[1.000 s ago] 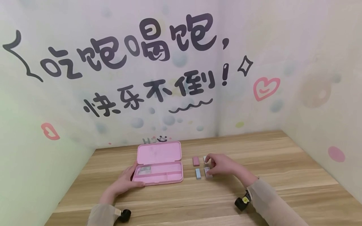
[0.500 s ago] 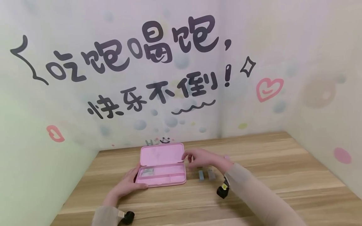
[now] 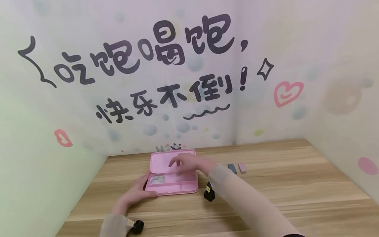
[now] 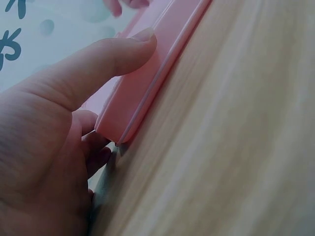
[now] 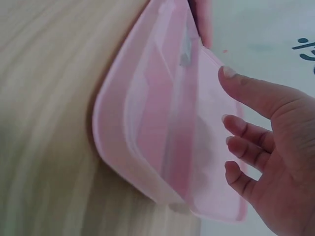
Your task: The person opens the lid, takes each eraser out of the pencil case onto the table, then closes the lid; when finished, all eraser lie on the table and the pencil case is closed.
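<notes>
A pink pencil case (image 3: 189,188) lies with its lid (image 3: 160,160) raised at the back; its tray is split into compartments. In the rear left compartment lie pale grey-white eraser-like blocks (image 3: 158,178). My left hand (image 3: 133,193) grips the case's left end, thumb (image 4: 135,51) on the front wall and fingers round the side. Over the case, in front of the lid, hovers my right hand (image 3: 186,163). In the right wrist view its fingers (image 5: 251,152) are loosely bent and parted from the thumb (image 5: 251,91), with nothing visible between them; the index finger is hidden.
On the wooden table (image 3: 266,197), right of the case, lie a dark blue-grey block (image 3: 232,169) and a pink block (image 3: 242,168). My right sleeve (image 3: 245,194) covers part of the table. A printed wall (image 3: 207,131) stands close behind.
My right hand has moved left from the small blocks to above the pencil case. Its arm now hides the nearer blocks. The left hand keeps its hold on the case.
</notes>
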`<act>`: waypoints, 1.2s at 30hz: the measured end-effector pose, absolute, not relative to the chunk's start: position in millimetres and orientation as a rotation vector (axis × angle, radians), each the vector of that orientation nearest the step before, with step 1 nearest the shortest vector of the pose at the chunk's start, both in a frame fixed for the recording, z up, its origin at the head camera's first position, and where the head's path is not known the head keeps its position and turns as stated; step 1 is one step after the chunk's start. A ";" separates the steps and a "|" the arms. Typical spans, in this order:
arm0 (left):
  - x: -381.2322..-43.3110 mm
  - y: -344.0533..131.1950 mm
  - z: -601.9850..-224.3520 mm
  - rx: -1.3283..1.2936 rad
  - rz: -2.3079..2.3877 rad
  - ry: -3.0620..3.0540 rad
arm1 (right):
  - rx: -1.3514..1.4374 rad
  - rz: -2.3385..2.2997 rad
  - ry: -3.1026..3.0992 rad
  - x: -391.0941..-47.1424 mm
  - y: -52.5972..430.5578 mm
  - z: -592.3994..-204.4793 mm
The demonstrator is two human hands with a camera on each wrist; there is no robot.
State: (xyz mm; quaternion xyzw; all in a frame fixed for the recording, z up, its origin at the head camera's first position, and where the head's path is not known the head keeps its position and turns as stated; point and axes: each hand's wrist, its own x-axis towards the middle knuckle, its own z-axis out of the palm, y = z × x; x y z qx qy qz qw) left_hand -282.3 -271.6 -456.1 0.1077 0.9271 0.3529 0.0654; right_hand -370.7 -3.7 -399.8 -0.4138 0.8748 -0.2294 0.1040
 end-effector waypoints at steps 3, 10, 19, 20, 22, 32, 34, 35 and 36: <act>-281.0 -272.1 -454.8 0.317 1.067 2.798 | -1.248 -0.657 2.618 -370.1 -17.7 -405.0; -280.4 -272.6 -453.5 0.336 1.062 2.808 | -1.330 -0.586 2.723 -371.3 -38.6 -420.5; -280.5 -271.7 -454.0 0.325 1.089 2.789 | -1.271 -0.481 2.792 -364.9 -51.1 -426.2; -280.4 -271.8 -453.8 0.322 1.091 2.788 | -1.285 -0.461 2.801 -363.8 -52.0 -426.1; -279.9 -271.7 -453.0 0.319 1.094 2.786 | -1.316 -0.438 2.811 -362.3 -53.6 -426.2; -281.6 -272.1 -454.6 0.328 1.088 2.788 | -1.364 -0.344 2.824 -363.1 -60.0 -427.9; -281.6 -272.8 -455.3 0.327 1.084 2.794 | -1.384 -0.316 2.816 -362.9 -61.7 -426.6; -281.5 -272.9 -455.5 0.326 1.086 2.794 | -1.400 -0.295 2.813 -362.3 -62.5 -425.6; -281.3 -273.2 -455.6 0.323 1.090 2.794 | -1.418 -0.279 2.807 -361.9 -63.4 -425.1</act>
